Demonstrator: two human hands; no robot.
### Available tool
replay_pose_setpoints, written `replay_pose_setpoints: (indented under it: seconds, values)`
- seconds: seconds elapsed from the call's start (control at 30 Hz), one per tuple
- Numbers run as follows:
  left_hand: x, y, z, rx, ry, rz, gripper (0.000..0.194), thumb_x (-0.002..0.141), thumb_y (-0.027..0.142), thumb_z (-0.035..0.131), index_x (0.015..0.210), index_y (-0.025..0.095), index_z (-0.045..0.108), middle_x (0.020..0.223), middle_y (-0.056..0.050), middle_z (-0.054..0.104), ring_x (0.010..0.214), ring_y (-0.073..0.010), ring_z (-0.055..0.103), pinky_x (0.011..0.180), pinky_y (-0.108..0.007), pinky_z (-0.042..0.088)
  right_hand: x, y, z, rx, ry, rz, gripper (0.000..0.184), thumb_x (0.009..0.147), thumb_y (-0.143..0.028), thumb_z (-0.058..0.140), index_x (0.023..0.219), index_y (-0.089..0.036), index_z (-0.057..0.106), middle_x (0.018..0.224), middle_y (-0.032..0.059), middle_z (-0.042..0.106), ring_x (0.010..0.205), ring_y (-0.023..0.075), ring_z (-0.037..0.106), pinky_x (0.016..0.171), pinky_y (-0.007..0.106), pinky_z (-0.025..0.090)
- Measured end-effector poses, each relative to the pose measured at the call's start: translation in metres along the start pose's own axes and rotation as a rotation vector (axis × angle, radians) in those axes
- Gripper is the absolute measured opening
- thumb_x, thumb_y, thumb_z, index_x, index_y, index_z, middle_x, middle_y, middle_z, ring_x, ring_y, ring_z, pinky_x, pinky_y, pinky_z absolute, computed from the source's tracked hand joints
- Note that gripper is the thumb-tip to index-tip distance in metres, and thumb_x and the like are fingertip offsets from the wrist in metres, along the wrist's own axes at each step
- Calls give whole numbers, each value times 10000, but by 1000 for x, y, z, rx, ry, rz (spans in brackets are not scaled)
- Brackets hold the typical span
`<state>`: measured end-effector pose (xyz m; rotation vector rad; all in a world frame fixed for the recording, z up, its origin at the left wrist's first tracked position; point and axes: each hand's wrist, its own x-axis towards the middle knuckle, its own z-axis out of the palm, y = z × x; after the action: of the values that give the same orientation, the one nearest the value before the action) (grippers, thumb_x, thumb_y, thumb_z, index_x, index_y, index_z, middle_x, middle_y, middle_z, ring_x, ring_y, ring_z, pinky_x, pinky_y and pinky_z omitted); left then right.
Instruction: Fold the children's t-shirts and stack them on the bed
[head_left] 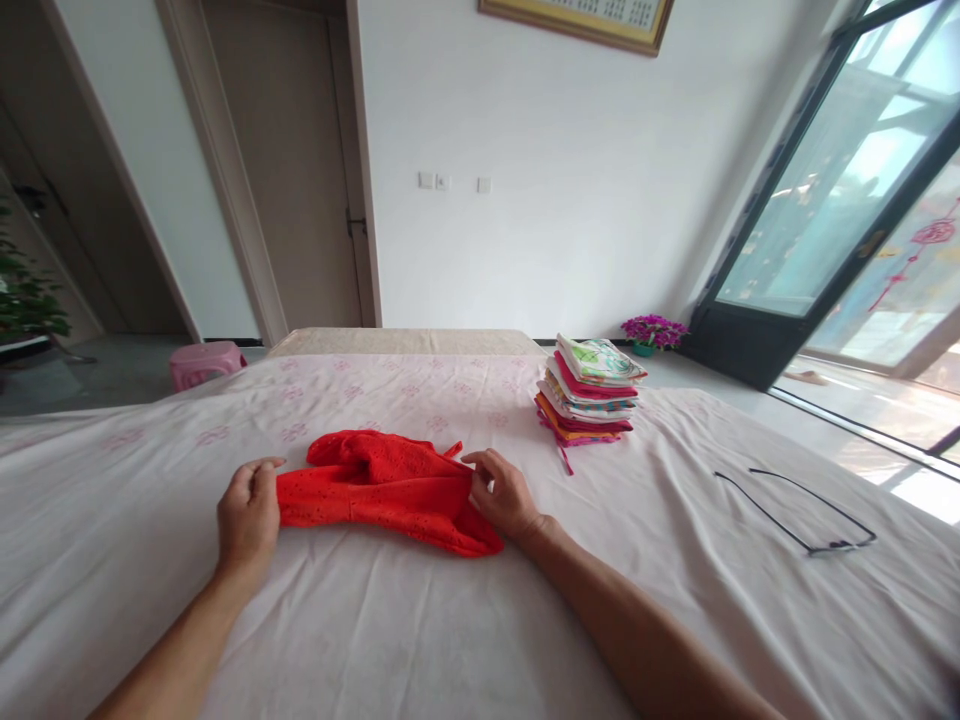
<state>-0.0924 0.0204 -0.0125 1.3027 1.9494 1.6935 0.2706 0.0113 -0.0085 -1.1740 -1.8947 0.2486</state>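
Observation:
A bright red garment point(390, 490) with small eyelet holes lies bunched and partly doubled over on the pale bed sheet point(360, 630). Its exact kind cannot be made out. My left hand point(250, 510) is closed on its left end, thumb and fingers pinching the edge. At the opposite end, my right hand point(506, 490) pinches the upper right edge between thumb and forefinger. A small red strap or tie sticks up just left of my right fingertips. The garment's lower right corner rests on the sheet below my right hand.
A stack of folded clothes point(592, 390) stands beyond my right hand, a pink tie hanging from it. Eyeglasses point(832, 545) lie on the sheet at the right. Past the bed are a pink stool point(206, 365), purple flowers point(654, 332) and a glass door point(795, 200).

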Motion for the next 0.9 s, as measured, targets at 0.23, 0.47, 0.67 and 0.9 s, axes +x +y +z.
replay_pose_setpoints:
  seconds: [0.23,0.47,0.67,0.9]
  values:
    - [9,-13,5,-181,132,-119,339,834,423,490,1027,203,661,1121,-65,685,1127,-255,608,1043,-411,453,0,5,2,143,100,66,326,735,-115,466,992,-189,651,671,-41,525,602,112,495,610,223,422]
    - [-2,-2,1,-38,-51,-54,364,878,461,438,1028,218,664,1068,-48,694,1063,-245,618,963,-375,484,2,-6,-7,67,-165,24,354,814,-119,485,1107,-221,655,887,9,661,729,131,584,709,239,468]
    - [-7,2,5,53,-285,69,436,883,567,449,1096,234,634,1058,-41,697,1004,-229,643,891,-335,502,5,-11,-8,-41,-313,-59,458,867,-290,612,1318,-234,561,1182,68,673,1013,207,630,926,329,476]
    - [-8,-7,17,244,-449,358,426,853,507,541,1153,221,633,1199,-78,664,1159,-252,605,1053,-390,433,-1,-17,-7,-81,-234,-224,276,903,-188,479,1052,-231,708,970,65,721,904,197,629,872,343,471]
